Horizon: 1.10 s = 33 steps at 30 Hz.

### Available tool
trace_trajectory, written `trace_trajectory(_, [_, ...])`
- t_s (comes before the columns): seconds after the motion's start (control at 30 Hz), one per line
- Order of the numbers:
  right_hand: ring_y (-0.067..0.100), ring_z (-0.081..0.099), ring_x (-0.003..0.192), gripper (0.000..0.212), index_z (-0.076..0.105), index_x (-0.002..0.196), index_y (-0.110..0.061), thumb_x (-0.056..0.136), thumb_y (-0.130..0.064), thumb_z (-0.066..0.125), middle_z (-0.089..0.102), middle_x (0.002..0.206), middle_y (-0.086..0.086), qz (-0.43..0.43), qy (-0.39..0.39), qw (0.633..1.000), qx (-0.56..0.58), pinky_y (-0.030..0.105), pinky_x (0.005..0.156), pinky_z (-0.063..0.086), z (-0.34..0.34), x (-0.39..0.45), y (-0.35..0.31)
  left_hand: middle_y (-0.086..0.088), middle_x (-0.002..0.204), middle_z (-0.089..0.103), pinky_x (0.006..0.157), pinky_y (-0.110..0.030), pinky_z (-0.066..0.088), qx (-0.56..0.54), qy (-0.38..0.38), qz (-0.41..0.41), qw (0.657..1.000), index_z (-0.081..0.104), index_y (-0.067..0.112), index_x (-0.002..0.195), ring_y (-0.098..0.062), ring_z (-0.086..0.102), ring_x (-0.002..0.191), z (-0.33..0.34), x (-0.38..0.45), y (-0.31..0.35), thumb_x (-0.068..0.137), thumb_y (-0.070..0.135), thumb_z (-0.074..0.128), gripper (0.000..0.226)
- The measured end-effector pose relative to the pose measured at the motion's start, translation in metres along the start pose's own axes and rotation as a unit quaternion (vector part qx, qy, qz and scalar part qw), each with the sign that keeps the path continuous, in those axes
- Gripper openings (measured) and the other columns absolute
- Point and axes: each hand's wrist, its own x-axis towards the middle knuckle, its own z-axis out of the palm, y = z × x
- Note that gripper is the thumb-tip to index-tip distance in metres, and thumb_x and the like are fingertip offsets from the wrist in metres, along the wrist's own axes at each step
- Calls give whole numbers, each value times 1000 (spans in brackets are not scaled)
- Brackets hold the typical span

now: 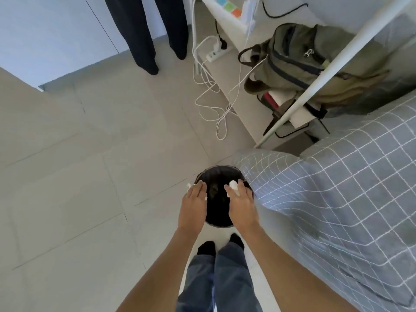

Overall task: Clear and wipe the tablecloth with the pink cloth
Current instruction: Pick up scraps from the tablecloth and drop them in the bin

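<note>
I look down at a black round bin (219, 212) on the floor by the table corner. My left hand (194, 200) hovers palm down over the bin's left rim, with white paper scraps (188, 187) poking out under its fingers. My right hand (242, 199) is palm down over the right rim, with a white paper scrap (233, 184) showing between its fingers. The grey tablecloth (337, 199) with a white grid hangs over the table at the right, its corner touching the bin. No pink cloth is in view.
Another person's dark trouser legs (144, 41) stand at the back. White cables (213, 95) and a power strip (216, 54) lie on the tiled floor. An olive backpack (299, 61) sits behind a white slanted pole (315, 84). My feet (207, 247) are just behind the bin.
</note>
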Motion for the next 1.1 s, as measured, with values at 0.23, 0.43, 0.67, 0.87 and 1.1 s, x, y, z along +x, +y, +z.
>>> trace_trajectory(0.23, [46, 8, 144, 66, 3, 153, -39, 100, -42, 42, -7, 160, 17, 12, -72, 995, -66, 49, 117, 16, 64, 44, 30, -9, 151, 36, 114, -31, 28, -11, -30, -16, 999, 35, 7, 146, -23, 34, 138, 62, 35, -29, 100, 13, 44, 48])
trace_trajectory(0.43, [39, 3, 147, 64, 3, 153, -36, 101, -44, 38, -7, 161, 16, 29, -96, 994, -51, 46, 118, 15, 90, 47, 53, -9, 153, 34, 115, -31, 27, -4, -45, -17, 999, 32, 8, 147, -23, 31, 140, 92, 46, -31, 101, 16, 41, 48])
trace_trajectory(0.67, [33, 2, 148, 62, 3, 154, -34, 102, -43, 35, -5, 161, 15, 35, -87, 994, -52, 40, 118, 16, 98, 39, 74, -8, 160, 15, 119, -35, 11, -17, -87, 2, 996, 18, 12, 151, -21, 13, 147, 115, 57, -15, 102, 30, 37, 56])
trace_trajectory(0.87, [31, 1, 149, 62, 1, 154, -33, 102, -41, 35, -5, 161, 15, 27, -88, 994, -57, 39, 118, 16, 93, 31, 81, -3, 161, 0, 120, -44, 7, 17, -116, -15, 993, 5, 16, 153, -17, -2, 148, 117, 57, -9, 101, 45, 29, 64])
trace_trajectory(1.1, [31, 2, 149, 62, 4, 154, -32, 102, -37, 37, -5, 161, 14, 24, -76, 996, -45, 40, 118, 14, 63, 15, 69, -3, 161, -4, 119, -39, 2, 41, -113, -32, 992, 2, 16, 153, -17, -5, 148, 84, 41, 0, 102, 43, 26, 63])
